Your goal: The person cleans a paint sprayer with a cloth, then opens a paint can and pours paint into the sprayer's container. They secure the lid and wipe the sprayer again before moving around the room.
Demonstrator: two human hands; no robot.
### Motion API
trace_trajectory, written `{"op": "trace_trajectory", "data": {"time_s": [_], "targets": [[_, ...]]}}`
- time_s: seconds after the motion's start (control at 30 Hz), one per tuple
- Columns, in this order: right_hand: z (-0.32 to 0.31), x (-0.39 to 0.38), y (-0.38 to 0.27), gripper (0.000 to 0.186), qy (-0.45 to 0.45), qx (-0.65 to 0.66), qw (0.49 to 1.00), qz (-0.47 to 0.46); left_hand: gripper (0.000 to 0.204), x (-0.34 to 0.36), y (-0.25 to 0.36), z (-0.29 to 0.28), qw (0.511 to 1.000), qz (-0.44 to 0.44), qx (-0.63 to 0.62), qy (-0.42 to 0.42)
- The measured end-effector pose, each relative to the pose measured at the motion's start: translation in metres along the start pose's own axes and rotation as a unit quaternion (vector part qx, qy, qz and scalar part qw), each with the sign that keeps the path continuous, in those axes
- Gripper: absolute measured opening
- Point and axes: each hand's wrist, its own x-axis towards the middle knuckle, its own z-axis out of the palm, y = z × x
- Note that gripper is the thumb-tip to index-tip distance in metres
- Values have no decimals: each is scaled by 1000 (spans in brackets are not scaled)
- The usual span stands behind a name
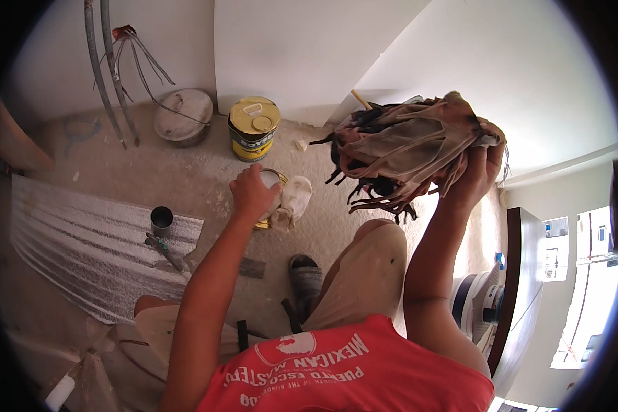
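Observation:
My right hand [487, 158] is raised at the right, closed on a bundle of stained cloth strips [419, 141]. The strips are grey-brown with dark, stringy ends hanging to the left, and a thin wooden stick [360, 100] shows behind them. Lower and to the left, my left hand [249, 191] has its fingers curled round a round white container [270, 181], seen only in part. Beneath that hand a yellow tin rim [262, 224] shows at floor level. A crumpled off-white cloth [296, 196] lies against it on the right.
A yellow-and-black paint can [255, 130] stands by the wall, near a dusty round tub [183, 115] and hanging conduits [99, 69]. At left, a dark cup [161, 220] sits on a grey-white sheet [89, 240]. A dark-edged panel [518, 295] stands at right.

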Motion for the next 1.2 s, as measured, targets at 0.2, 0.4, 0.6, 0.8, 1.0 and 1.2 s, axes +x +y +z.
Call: {"op": "trace_trajectory", "data": {"time_s": [0.2,0.4,0.6,0.8,1.0,1.2], "targets": [[47,-36,30,22,-190,-11,979,74,67,3,-83,-42,895,-131,-379,195],[44,-152,137,54,-824,-182,534,43,67,-20,-38,-103,892,-21,-403,203],[79,-124,146,41,-879,-173,424,131,75,-35,5,-49,992,98,-55,48],[97,-43,231,35,-658,-323,672,99,79,-51,15,-46,994,110,-19,10],[136,-69,346,63,-585,-423,690,51,82,-67,25,-46,983,169,67,6],[131,-87,381,63,-603,-427,674,-9,54,-37,-8,-46,988,87,-94,90]]}}
